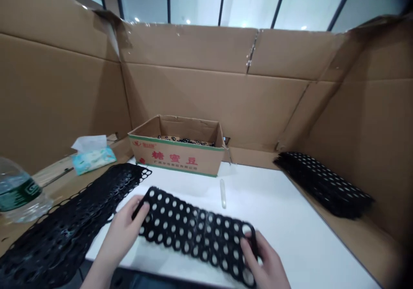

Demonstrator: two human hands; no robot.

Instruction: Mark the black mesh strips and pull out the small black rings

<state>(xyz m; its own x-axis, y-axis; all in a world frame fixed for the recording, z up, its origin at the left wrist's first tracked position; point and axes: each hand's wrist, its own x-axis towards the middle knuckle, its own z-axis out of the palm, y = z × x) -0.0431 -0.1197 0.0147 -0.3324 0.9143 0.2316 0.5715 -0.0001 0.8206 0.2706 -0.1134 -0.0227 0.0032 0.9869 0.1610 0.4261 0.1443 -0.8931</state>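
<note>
Between my hands, a black strip full of round holes point(193, 226) is held stretched out just over the white board point(274, 220). My left hand point(129, 220) pinches its left end, thumb on top. At the other end, my right hand point(263, 256) grips the right edge with the thumb over the front face. White shows through the rows of holes. Beyond the strip, a thin pale stick-like piece point(223, 193) lies on the board. To the left rests a pile of black perforated sheets point(64, 224), close to my left forearm.
An open cardboard box point(180, 158) with small black rings inside stands at the back. A stack of black perforated strips point(322, 183) lies at right. A tissue pack point(93, 158) and a plastic bottle point(22, 194) are at left. Tall cardboard walls point(206, 87) surround the work surface.
</note>
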